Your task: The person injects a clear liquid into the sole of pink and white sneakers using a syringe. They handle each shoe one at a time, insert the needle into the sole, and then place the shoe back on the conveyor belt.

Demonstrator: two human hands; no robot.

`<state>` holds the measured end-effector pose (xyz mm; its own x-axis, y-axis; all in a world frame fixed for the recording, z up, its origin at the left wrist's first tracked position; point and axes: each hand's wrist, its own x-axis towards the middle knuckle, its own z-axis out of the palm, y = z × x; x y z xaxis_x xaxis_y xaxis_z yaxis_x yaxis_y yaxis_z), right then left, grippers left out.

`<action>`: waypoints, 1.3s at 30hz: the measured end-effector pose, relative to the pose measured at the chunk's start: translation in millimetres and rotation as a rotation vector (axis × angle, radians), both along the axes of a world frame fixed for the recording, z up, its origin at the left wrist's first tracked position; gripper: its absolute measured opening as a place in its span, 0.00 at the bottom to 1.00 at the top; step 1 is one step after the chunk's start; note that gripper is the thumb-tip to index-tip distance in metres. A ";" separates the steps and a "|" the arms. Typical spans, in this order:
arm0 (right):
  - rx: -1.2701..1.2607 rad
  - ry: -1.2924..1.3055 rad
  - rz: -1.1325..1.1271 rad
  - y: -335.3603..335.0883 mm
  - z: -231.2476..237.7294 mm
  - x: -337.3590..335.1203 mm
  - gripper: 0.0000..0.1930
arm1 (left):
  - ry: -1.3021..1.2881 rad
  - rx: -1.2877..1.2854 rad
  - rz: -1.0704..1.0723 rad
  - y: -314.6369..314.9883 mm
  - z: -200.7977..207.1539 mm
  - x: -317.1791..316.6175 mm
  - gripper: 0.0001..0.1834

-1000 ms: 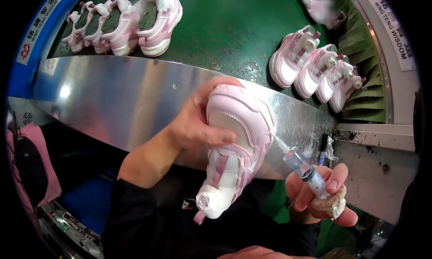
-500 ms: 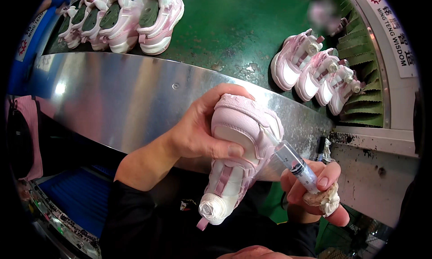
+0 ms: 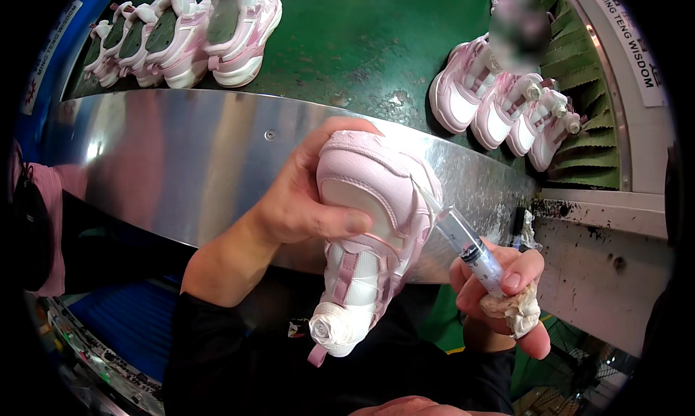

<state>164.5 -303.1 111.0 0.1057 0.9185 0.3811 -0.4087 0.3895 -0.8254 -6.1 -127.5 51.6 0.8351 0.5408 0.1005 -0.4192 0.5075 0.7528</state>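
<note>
A pink and white sneaker (image 3: 365,192) is tilted toe-up in front of me, gripped round its toe end by my left hand (image 3: 308,206), the thumb lying across the white toe panel. My right hand (image 3: 503,286) is closed on a clear syringe (image 3: 469,251) with a dark plunger seal. Its thin tip meets the shoe's right side, near the seam above the sole. A crumpled, off-white wad (image 3: 514,309) is also held in the right hand, under the syringe barrel. White wrapping fills the shoe's collar end (image 3: 333,328).
Several pink and white shoes (image 3: 242,36) stand on the green belt (image 3: 340,47) at the far left, and more (image 3: 492,116) at the far right beside green flaps (image 3: 586,90). A metal ledge (image 3: 195,148) borders the belt. A blurred patch hides part of the right-hand row.
The sneaker and both hands have shifted slightly left and up in view. The syringe tip stays at the shoe's side seam.
</note>
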 end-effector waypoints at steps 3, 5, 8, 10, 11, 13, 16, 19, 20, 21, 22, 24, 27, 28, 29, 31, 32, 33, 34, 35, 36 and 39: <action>0.014 0.006 -0.001 0.4 -3.6 0.3 0.39 | 0.018 -0.033 0.016 0.4 -2.0 -0.7 0.46; 0.015 0.008 -0.018 -2.9 -7.2 1.3 0.39 | 0.029 -0.054 0.026 1.7 -2.8 -0.6 0.46; 0.004 0.007 -0.024 -9.2 -14.7 3.4 0.39 | 0.059 -0.036 0.060 3.7 -1.6 1.0 0.46; 0.020 0.011 -0.023 -13.6 -22.5 5.1 0.40 | -0.047 -0.055 0.000 9.0 -11.0 0.0 0.43; 0.028 0.012 -0.023 -15.9 -26.4 5.8 0.40 | -0.100 -0.065 -0.030 10.8 -14.8 0.2 0.42; 0.022 0.007 -0.021 -18.9 -33.8 6.5 0.40 | -0.115 -0.095 -0.023 12.6 -17.1 0.9 0.40; 0.028 0.007 -0.034 -18.6 -38.4 4.7 0.40 | -0.114 -0.128 -0.009 11.7 -15.8 1.5 0.37; 0.056 0.007 -0.048 -18.4 -44.9 4.9 0.41 | -0.076 -0.121 -0.007 12.6 -17.0 2.2 0.34; 0.067 0.006 -0.052 -19.5 -47.1 5.1 0.41 | -0.059 -0.114 -0.009 13.9 -18.1 2.3 0.33; 0.045 0.016 -0.052 -21.7 -48.3 4.3 0.41 | -0.033 -0.133 0.006 14.5 -20.0 0.4 0.32; 0.022 0.027 -0.052 -24.0 -49.1 3.7 0.41 | -0.007 -0.153 0.020 15.3 -22.4 -1.9 0.32; -0.008 0.036 -0.048 -29.1 -52.6 3.3 0.41 | -0.002 -0.196 -0.012 17.2 -23.9 -2.2 0.30; -0.028 0.034 -0.041 -37.4 -60.2 4.5 0.42 | -0.010 -0.233 -0.004 19.6 -27.9 -1.1 0.30; -0.033 0.035 -0.041 -40.6 -62.3 4.2 0.42 | -0.025 -0.278 0.010 18.1 -28.6 -1.0 0.29; -0.039 0.035 -0.042 -43.9 -64.3 4.0 0.42 | -0.046 -0.298 -0.013 18.4 -29.3 -1.5 0.29; -0.052 0.027 -0.027 -50.0 -67.5 4.3 0.42 | -0.085 -0.337 -0.053 21.7 -29.3 -3.2 0.29; -0.058 0.023 -0.020 -53.6 -68.8 4.2 0.42 | -0.086 -0.328 -0.053 22.3 -27.9 0.1 0.29; -0.076 0.031 -0.022 -57.0 -69.6 3.7 0.42 | -0.063 -0.331 -0.013 22.3 -29.9 0.3 0.28; -0.094 0.038 -0.025 -60.4 -70.4 3.1 0.42 | -0.039 -0.333 0.025 22.4 -32.1 0.1 0.28; -0.111 0.045 -0.027 -63.5 -70.9 2.1 0.42 | -0.015 -0.335 0.063 22.7 -34.2 -0.1 0.28; -0.116 0.042 -0.029 -65.4 -71.2 1.5 0.41 | 0.008 -0.313 0.061 24.6 -36.1 1.3 0.28; -0.121 0.025 -0.036 -69.4 -73.2 1.4 0.41 | -0.015 -0.349 0.041 24.5 -36.1 4.7 0.29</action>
